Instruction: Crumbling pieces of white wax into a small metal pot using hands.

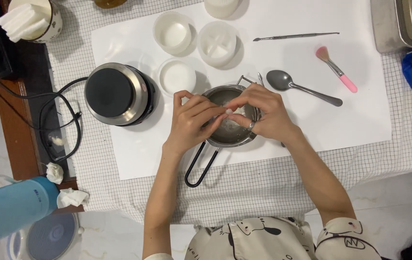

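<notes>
Both hands meet over a small steel pot [228, 130] on the table [312, 159]. The left hand [191, 120] and the right hand [266, 113] have their fingers [210, 111] bent inward and pinched together on a small white piece [235, 118] held just above the pot's middle; the fingertips of the two hands touch each other around it. What the piece is cannot be told. A ring shows on one right finger. The pot's black wire handle [200, 166] runs back from under the left wrist toward the person.

Just beyond the right fingers lies a grey spoon [297, 86], bowl toward the pot, and past it a pink brush [336, 70]. Beside the left hand, on its outer side, sits a round hotplate [117, 94] with a black cord [54, 120] trailing off the table edge. Just beyond the left fingers stands a white cup [177, 77], and farther on two more white cups [173, 31] side by side. Farthest from the right fingers a thin metal pick [295, 36] lies across the white sheet [350, 120] that covers the checked cloth
</notes>
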